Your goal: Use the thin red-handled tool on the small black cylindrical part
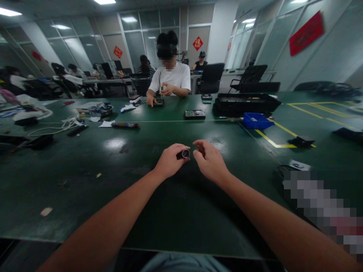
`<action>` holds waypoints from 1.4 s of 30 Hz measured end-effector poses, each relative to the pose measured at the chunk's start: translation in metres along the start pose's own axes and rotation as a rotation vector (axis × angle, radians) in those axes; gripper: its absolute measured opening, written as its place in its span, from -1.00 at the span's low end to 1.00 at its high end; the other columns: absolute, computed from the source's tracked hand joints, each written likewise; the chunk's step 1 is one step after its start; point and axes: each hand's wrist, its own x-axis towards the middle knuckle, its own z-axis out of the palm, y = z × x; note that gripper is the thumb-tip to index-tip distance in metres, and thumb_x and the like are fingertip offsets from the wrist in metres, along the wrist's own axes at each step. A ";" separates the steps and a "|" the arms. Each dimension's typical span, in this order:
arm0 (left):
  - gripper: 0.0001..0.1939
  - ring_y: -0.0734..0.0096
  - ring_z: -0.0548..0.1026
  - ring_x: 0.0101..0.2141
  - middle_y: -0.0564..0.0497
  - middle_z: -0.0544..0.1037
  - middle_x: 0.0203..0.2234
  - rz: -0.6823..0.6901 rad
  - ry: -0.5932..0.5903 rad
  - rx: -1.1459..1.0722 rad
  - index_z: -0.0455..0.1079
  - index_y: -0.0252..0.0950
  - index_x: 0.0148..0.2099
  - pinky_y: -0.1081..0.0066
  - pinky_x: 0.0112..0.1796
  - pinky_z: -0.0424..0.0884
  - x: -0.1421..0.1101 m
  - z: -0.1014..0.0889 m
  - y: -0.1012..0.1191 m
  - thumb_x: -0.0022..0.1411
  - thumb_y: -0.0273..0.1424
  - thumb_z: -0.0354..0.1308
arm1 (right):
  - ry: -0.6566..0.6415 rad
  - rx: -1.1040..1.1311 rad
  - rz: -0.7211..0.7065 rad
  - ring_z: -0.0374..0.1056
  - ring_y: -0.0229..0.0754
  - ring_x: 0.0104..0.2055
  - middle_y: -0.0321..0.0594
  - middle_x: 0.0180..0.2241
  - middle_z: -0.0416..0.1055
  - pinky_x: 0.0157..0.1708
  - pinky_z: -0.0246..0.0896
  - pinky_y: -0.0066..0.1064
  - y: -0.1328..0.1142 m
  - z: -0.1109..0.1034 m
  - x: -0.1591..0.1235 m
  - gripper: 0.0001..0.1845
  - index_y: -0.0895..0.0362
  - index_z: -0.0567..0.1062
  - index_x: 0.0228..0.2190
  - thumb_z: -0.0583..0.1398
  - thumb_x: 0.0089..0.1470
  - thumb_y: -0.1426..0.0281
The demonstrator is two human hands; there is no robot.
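My left hand (171, 160) is closed around a dark tube (185, 153) with a shiny metal rim. Its round open end faces right and toward me, and it may be a flashlight body. Just to the right, my right hand (211, 160) has its fingers curled, with something small and brownish (201, 149) partly showing between them; its kind is unclear. A narrow gap separates the two hands. Both are above the green table (159, 215), near its middle.
Across the table a person (170, 79) handles small parts. A circuit board (194, 114), a black tray (246, 102) and a blue bin (257, 121) lie beyond my hands. To the left are a dark tool (124, 125) and a white cable (61, 126).
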 end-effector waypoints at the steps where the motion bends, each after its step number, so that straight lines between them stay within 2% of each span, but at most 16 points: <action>1: -0.65 0.29 0.54 -0.09 -0.02 0.59 -0.11 -0.017 0.023 0.013 0.53 -0.23 -0.03 0.26 -0.03 0.47 0.000 0.000 -0.002 0.10 -0.52 0.35 | 0.009 0.014 -0.018 0.40 -0.10 -0.23 -0.12 -0.26 0.47 -0.18 0.30 -0.22 -0.001 -0.001 0.000 -0.72 0.17 0.48 -0.10 0.09 0.18 0.41; 5: -0.64 0.27 0.55 -0.08 -0.02 0.60 -0.11 -0.087 0.098 0.050 0.52 -0.23 -0.02 0.25 -0.01 0.47 0.002 -0.001 -0.009 0.09 -0.50 0.37 | 0.047 0.008 -0.102 0.40 -0.09 -0.15 -0.07 -0.15 0.44 -0.12 0.29 -0.21 -0.005 -0.002 0.000 -0.74 0.14 0.54 -0.12 0.11 0.22 0.38; 9: -0.67 0.25 0.55 -0.07 -0.05 0.59 -0.09 -0.121 0.125 0.044 0.52 -0.23 -0.02 0.22 0.01 0.46 0.002 -0.001 -0.015 0.13 -0.45 0.36 | 0.017 -0.078 -0.126 0.38 -0.13 -0.30 -0.16 -0.32 0.45 -0.30 0.27 -0.28 -0.010 -0.004 -0.004 -0.78 0.10 0.58 -0.26 0.23 0.17 0.23; 12: -0.67 0.25 0.55 -0.06 -0.06 0.59 -0.08 -0.133 0.132 0.029 0.52 -0.23 -0.02 0.21 0.02 0.46 0.001 -0.001 -0.016 0.14 -0.44 0.34 | 0.011 -0.063 -0.109 0.36 -0.18 -0.43 -0.24 -0.44 0.47 -0.40 0.21 -0.32 -0.015 -0.008 -0.008 -0.74 0.08 0.55 -0.31 0.21 0.19 0.15; 17: -0.64 0.26 0.54 -0.07 -0.03 0.59 -0.08 -0.161 0.144 0.027 0.53 -0.22 -0.02 0.22 0.03 0.45 0.001 -0.004 -0.015 0.10 -0.47 0.37 | 0.219 0.074 -0.144 0.47 -0.13 -0.34 -0.23 -0.36 0.56 -0.27 0.30 -0.28 -0.019 -0.013 -0.013 -0.77 0.05 0.47 -0.14 0.10 0.29 0.22; 20: -0.64 0.26 0.54 -0.06 -0.03 0.59 -0.08 -0.161 0.145 0.027 0.53 -0.22 -0.02 0.21 0.03 0.44 0.002 -0.004 -0.016 0.09 -0.48 0.37 | 0.291 0.098 -0.167 0.51 -0.10 -0.24 -0.20 -0.27 0.59 -0.20 0.33 -0.24 -0.018 -0.013 -0.014 -0.75 0.04 0.44 -0.05 0.10 0.30 0.24; 26: -0.63 0.26 0.54 -0.06 -0.02 0.59 -0.08 -0.148 0.147 0.012 0.52 -0.22 -0.01 0.22 0.03 0.44 0.001 -0.003 -0.016 0.09 -0.48 0.38 | 0.272 0.007 -0.193 0.49 -0.10 -0.27 -0.17 -0.24 0.57 -0.21 0.35 -0.23 -0.014 -0.011 -0.013 -0.75 0.04 0.46 -0.06 0.11 0.29 0.23; 32: -0.63 0.27 0.54 -0.08 -0.02 0.59 -0.11 -0.091 0.097 0.006 0.52 -0.23 -0.02 0.22 0.01 0.45 0.001 -0.003 -0.012 0.09 -0.49 0.38 | 0.220 -0.014 -0.202 0.48 -0.13 -0.29 -0.17 -0.26 0.56 -0.22 0.33 -0.27 -0.007 -0.007 -0.008 -0.76 0.07 0.46 -0.08 0.12 0.29 0.26; 42: -0.61 0.26 0.54 -0.07 -0.01 0.59 -0.10 -0.107 0.114 0.003 0.51 -0.21 -0.01 0.21 0.02 0.44 0.001 -0.001 -0.014 0.08 -0.49 0.39 | 0.286 0.024 -0.246 0.48 -0.16 -0.32 -0.20 -0.30 0.56 -0.27 0.33 -0.31 -0.010 -0.008 -0.011 -0.79 0.08 0.46 -0.11 0.13 0.28 0.29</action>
